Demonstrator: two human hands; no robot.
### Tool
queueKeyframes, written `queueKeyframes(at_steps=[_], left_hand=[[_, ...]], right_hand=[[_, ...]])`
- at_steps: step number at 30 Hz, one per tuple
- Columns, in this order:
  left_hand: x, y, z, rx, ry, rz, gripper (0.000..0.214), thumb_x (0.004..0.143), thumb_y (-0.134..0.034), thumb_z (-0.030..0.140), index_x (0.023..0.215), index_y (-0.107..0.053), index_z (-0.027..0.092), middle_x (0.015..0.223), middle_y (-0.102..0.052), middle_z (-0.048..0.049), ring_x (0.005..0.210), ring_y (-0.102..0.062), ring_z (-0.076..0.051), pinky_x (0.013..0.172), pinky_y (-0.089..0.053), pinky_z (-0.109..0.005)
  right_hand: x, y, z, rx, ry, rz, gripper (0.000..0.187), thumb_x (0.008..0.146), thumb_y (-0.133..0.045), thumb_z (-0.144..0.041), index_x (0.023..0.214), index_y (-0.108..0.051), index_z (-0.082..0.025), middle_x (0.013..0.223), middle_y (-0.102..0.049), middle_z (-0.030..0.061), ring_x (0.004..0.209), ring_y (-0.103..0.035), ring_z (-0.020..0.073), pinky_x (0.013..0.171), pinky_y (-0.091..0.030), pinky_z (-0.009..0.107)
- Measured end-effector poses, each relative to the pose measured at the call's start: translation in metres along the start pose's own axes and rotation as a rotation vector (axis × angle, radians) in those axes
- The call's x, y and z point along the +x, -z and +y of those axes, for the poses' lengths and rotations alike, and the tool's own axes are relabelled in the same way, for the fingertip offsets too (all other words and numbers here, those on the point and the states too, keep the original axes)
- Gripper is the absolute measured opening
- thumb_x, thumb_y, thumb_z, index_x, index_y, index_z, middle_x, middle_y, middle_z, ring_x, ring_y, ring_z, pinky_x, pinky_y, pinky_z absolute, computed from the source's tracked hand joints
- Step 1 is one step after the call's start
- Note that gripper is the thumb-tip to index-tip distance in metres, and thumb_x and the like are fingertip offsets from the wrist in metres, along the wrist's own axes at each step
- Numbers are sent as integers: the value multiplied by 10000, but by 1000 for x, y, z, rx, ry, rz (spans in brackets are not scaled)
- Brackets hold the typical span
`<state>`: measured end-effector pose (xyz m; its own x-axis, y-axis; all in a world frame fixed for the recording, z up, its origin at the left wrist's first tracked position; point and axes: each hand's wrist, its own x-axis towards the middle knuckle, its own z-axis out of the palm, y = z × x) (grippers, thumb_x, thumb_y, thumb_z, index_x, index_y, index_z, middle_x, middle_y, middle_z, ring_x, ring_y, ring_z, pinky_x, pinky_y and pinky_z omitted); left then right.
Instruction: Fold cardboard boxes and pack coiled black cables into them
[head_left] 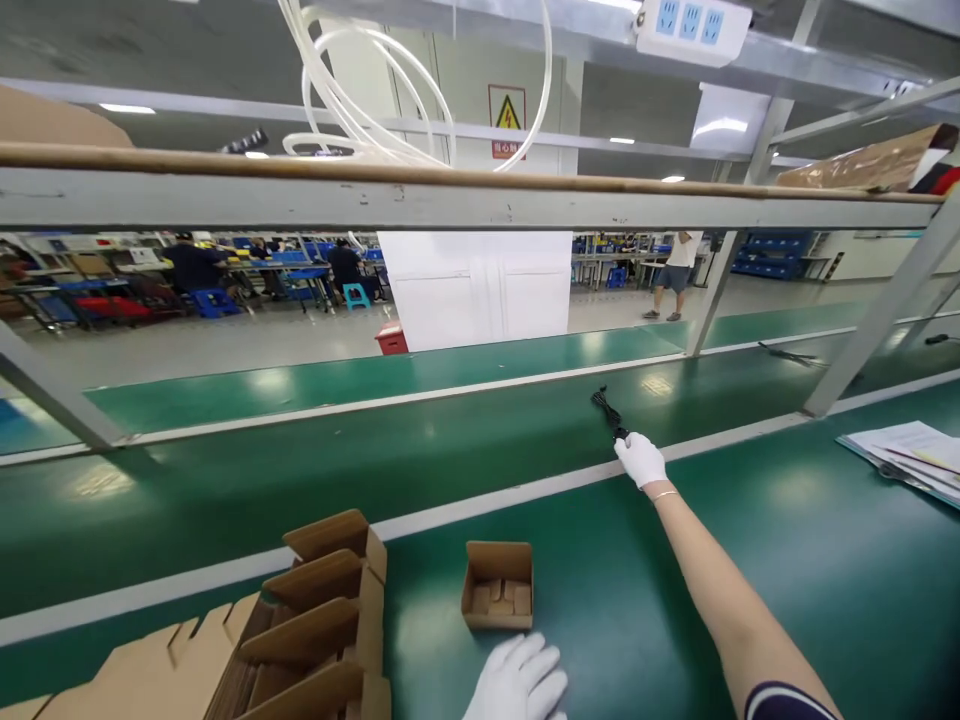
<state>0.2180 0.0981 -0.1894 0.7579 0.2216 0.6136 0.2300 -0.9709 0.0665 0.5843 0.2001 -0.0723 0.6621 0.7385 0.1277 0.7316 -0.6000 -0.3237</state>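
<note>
Right hand (640, 460) in a white glove, stretched far out over the green table (757, 590), narrowly closed on one end of a black cable (609, 410), the rest of the cable bunched on the table just past the fingers. Left hand (517, 682), also gloved, open with fingers spread, low on the table, just in front of a small open carton (497, 585); any contact with the carton impossible to tell. Folded cardboard (315, 620) stacked beside the carton, to its left. Papers on a clipboard (896, 455) well off to the right, at the table's edge. Beyond the table, a metal rail (450, 200) across the view, white tubing (367, 90) above it and a power strip (691, 30) overhead. Far off, a standing person (673, 275) and seated workers (193, 265).
</note>
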Motion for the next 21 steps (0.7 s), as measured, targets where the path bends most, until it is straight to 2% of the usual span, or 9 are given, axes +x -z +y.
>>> queueKeyframes(at_steps=[2,4,7,9,12,15,18,19,21], left_hand=[[3,8,8,-42,55,17,261,854,-571,362,1062,-676,244,1060,-738,-53,1003,-689,-232,912,-559,-366],[10,15,22,-121,187,-47,362,852,-582,342,1193,-623,226,1197,-682,-89,1086,-653,-251,937,-548,-391],[30,18,48,-330,517,-191,604,834,-604,353,1397,-443,202,1353,-567,-121,1189,-590,-270,947,-544,-398],[46,16,61,-472,709,-260,709,829,-599,342,1463,-330,171,1387,-529,-141,1238,-549,-276,990,-513,-417],[64,12,70,-573,772,-285,715,829,-592,317,1466,-314,146,1419,-488,-156,1283,-504,-281,1042,-465,-439],[67,14,70,-562,679,-314,640,827,-591,290,1420,-396,149,1446,-459,-143,1314,-468,-275,1071,-433,-447],[61,18,69,-504,584,-333,542,825,-604,288,1344,-495,179,1433,-484,-122,1297,-486,-270,1059,-441,-458],[58,19,69,-483,561,-328,508,822,-611,295,1312,-527,195,1423,-498,-112,1284,-498,-269,1049,-449,-461],[52,19,69,-450,538,-311,452,818,-621,310,1257,-573,217,1403,-523,-94,1260,-518,-265,1035,-462,-458]], right_hand=[[-37,12,8,-6,55,8,322,927,-391,-380,794,-607,-181,789,-634,43,697,-582,155,611,-369,263],[-83,22,17,-25,109,11,286,894,-433,-390,736,-579,-201,750,-619,24,665,-564,153,601,-338,261],[-152,31,28,-85,250,69,233,857,-471,-332,675,-549,-208,722,-607,22,654,-555,157,598,-314,268],[-182,31,32,-116,327,102,259,872,-457,-326,662,-553,-208,722,-611,25,655,-561,157,590,-314,269],[-192,25,30,-109,291,-5,285,902,-451,-365,716,-604,-212,800,-650,18,690,-590,151,609,-355,260],[-178,10,13,-46,273,-116,280,906,-467,-402,1018,-646,-217,1041,-669,42,883,-625,171,738,-420,262],[-167,-10,-18,-38,332,-195,606,843,-536,-537,1323,-482,-171,1235,-591,129,1105,-565,254,861,-427,318],[-166,-16,-30,-58,344,-235,658,814,-565,-553,1330,-471,-156,1225,-587,151,1120,-555,282,863,-430,339],[-166,-26,-48,-96,349,-310,556,794,-604,-473,1234,-546,-139,1128,-615,161,1060,-583,299,831,-443,354]])
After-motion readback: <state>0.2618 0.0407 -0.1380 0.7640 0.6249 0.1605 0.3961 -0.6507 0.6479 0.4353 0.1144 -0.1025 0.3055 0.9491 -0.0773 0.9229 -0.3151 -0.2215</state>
